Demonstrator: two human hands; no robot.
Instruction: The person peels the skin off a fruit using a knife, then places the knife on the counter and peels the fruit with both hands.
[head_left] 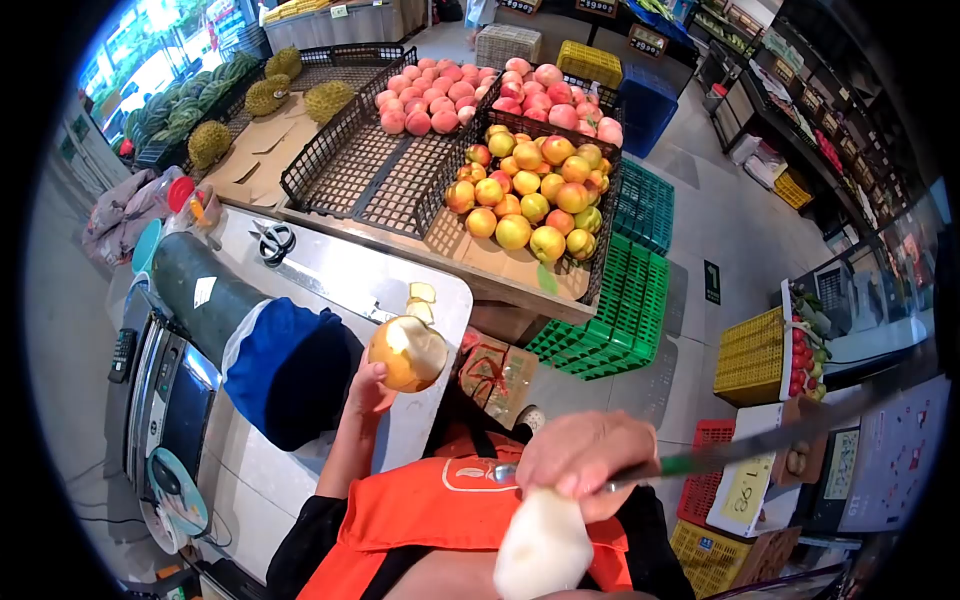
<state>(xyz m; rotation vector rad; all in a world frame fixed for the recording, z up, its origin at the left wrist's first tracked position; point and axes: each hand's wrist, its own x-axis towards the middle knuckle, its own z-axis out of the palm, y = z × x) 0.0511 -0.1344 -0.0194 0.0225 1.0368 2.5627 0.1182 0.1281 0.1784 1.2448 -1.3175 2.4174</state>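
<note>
Black crates point(375, 170) hold peaches point(436, 95) beyond the part-peeled fruit point(404, 358).

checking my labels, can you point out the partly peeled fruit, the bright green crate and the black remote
Partly peeled fruit point(401, 369), head view: on its unpeeled skin.
Bright green crate point(598, 335), head view: on its side wall.
Black remote point(123, 356), head view: middle of its top face.
</note>
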